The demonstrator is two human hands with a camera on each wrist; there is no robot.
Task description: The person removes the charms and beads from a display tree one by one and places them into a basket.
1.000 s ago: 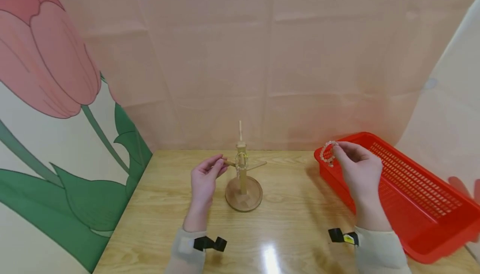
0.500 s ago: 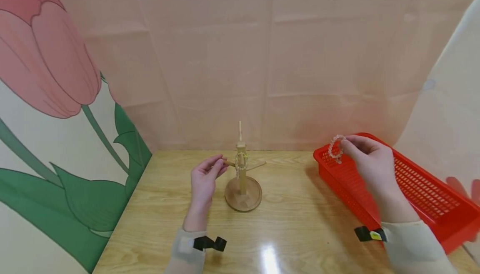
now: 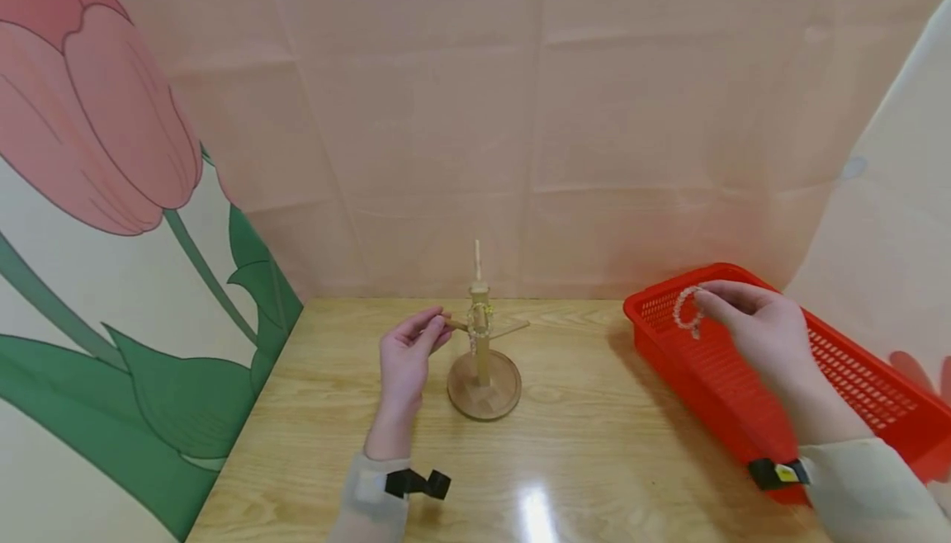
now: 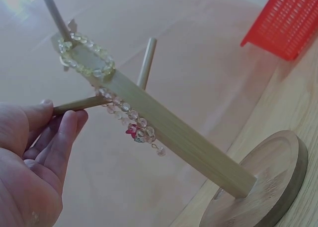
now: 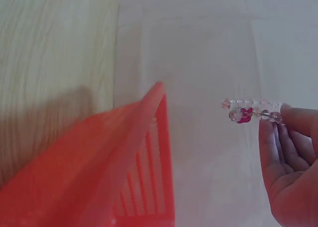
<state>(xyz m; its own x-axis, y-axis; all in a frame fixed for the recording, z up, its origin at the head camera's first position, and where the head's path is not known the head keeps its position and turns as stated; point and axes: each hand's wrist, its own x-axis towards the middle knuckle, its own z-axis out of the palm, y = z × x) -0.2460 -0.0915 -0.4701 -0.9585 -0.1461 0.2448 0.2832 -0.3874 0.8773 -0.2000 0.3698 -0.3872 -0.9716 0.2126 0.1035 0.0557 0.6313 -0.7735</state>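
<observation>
My left hand (image 3: 404,361) pinches the end of a side peg (image 4: 82,105) on a wooden jewellery stand (image 4: 174,132). A bracelet of clear pink beads (image 4: 142,122) with a dark pink charm hangs from that peg, close to the post. Higher up, a pale yellow beaded bracelet (image 4: 110,65) loops around another peg at the stand's top. Over the basket, my right hand (image 3: 768,337) holds a third beaded bracelet (image 3: 678,309) between thumb and fingers. In the right wrist view this bracelet shows clear and pink beads and a dark pink charm (image 5: 244,116).
A red plastic basket (image 3: 669,378) with slotted walls stands at the right of the wooden table (image 3: 579,460). The stand's round base (image 3: 483,405) rests on the table between the hands. Behind is a pinkish cloth backdrop (image 3: 431,114), with a tulip-printed sheet (image 3: 134,122) at the left.
My right hand has moved right with its bracelet, farther over the red basket, then a little lower. The left hand keeps its pinch on the peg, and the stand has stayed put.
</observation>
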